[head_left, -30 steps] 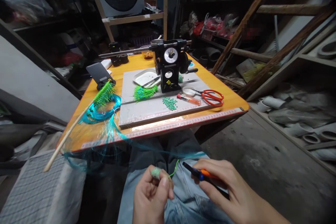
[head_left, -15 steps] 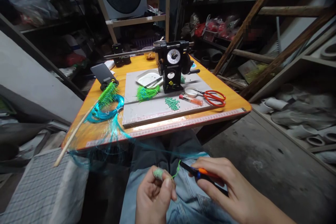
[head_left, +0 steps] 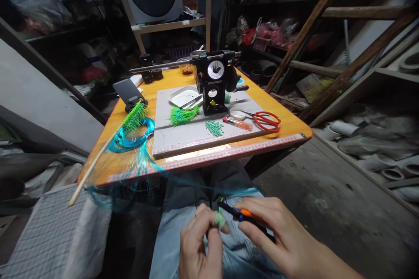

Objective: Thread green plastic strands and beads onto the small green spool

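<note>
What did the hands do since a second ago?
The left hand slid right, bringing the green bit it pinches up against the tip of the tool. The right hand still grips that tool and barely shifted. Nothing was picked up or let go. The scissors and other things on the table stayed put.
</note>
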`<state>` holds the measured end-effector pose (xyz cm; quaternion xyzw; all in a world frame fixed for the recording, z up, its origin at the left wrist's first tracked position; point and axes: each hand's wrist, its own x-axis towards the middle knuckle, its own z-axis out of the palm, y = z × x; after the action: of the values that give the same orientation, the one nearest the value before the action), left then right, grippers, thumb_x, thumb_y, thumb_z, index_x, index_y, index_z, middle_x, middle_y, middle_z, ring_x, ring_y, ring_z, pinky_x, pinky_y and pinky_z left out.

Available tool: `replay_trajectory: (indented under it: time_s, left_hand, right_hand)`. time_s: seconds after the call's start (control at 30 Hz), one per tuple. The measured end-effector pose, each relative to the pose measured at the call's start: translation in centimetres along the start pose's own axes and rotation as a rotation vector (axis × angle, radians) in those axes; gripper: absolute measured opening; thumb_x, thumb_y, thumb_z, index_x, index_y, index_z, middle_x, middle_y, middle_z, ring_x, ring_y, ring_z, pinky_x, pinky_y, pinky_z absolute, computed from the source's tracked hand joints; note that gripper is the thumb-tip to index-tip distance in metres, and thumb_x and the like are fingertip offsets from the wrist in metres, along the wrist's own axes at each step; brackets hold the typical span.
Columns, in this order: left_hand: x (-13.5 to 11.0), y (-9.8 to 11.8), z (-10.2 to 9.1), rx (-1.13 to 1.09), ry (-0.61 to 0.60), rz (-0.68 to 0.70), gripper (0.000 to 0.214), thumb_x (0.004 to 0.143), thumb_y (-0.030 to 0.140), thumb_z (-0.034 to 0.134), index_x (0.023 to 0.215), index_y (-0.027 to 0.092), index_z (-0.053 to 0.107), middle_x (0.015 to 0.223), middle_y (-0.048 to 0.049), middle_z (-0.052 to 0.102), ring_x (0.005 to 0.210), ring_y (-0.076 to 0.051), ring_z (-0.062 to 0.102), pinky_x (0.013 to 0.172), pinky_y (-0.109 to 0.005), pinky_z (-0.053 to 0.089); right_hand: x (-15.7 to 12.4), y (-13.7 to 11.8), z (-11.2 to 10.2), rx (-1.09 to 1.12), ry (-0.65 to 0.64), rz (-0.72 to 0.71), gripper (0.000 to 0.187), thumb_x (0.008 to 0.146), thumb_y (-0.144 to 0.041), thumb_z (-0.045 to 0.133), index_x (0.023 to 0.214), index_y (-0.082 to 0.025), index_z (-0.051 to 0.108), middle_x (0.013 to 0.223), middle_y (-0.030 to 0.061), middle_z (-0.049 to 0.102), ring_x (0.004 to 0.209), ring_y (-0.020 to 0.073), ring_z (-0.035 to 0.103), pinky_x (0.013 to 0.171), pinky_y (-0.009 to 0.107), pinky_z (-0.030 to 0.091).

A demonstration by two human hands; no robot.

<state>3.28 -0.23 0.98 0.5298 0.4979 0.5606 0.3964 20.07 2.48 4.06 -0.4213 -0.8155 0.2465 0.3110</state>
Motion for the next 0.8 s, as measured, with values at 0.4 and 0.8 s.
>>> replay_trajectory:
  time_s: [0.4, 0.8]
  left_hand:
    - [0.5, -0.6, 0.2, -0.257, -0.022, -0.297, 0.033, 0.087, 0.044, 0.058, 0.070, 0.018, 0.068, 0.053, 0.0028, 0.047, 0.046, -0.008, 0.042, 0.047, -0.022, 0.029]
    - [1.6, -1.5, 0.1, -0.151, 0.034, -0.057, 0.030, 0.089, 0.038, 0.057, 0.066, 0.021, 0.065, 0.065, 0.0012, 0.048, 0.060, -0.013, 0.045, 0.058, -0.026, 0.030]
  right_hand:
    - [0.7, 1.8, -2.5, -0.048, -0.044, 0.111, 0.017, 0.092, -0.030, 0.049, 0.099, -0.021, 0.062, 0.088, 0.0055, 0.070, 0.081, 0.0209, 0.067, 0.068, 0.027, 0.050]
    - [6.9, 14.9, -11.5, -0.932, 0.347, 0.546, 0.041, 0.089, -0.043, 0.046, 0.097, -0.011, 0.071, 0.106, 0.0200, 0.067, 0.079, 0.0347, 0.066, 0.057, 0.037, 0.044]
